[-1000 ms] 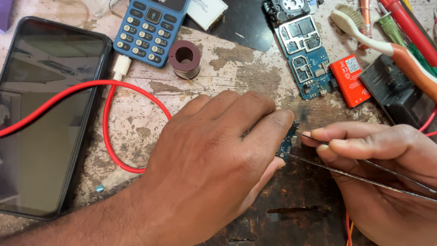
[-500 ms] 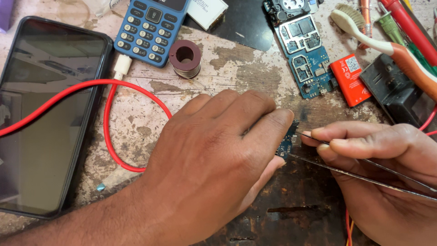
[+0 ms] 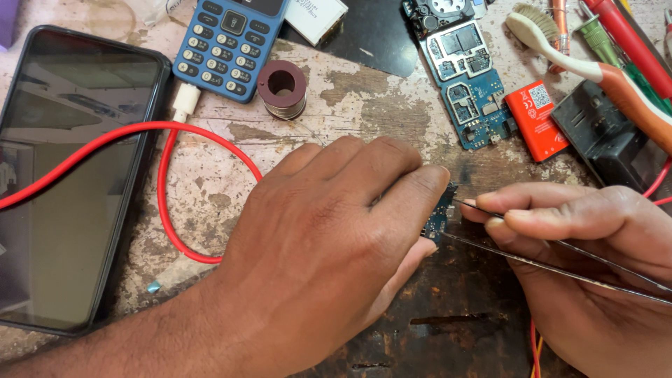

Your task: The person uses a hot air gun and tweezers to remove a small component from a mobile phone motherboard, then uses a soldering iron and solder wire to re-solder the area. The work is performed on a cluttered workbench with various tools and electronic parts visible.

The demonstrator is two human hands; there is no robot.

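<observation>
Standing right by the bench here. The left hand (image 3: 329,259) is lying palm-down over a small blue circuit board (image 3: 439,215), fingers curled and pressing on it so only one corner peeks out past the fingertips. That little board is the anchor for everything: just to its right, the right hand (image 3: 588,273) has its thumb and fingers pinched narrow around a pair of thin metal tweezers (image 3: 532,234), tips touching the board's exposed edge.

Beyond the board, further up the worn table (image 3: 364,105), there's a bigger blue circuit board (image 3: 470,91), with a solder spool (image 3: 281,87) and a blue keypad phone (image 3: 227,42) up and to the left. Way off left of it sits a black smartphone (image 3: 70,182) with a red cable (image 3: 168,203) looping back.

My guess is that board's featherlight, stiff and pretty fragile. I'd hold it by the bare edges, not the components.
</observation>
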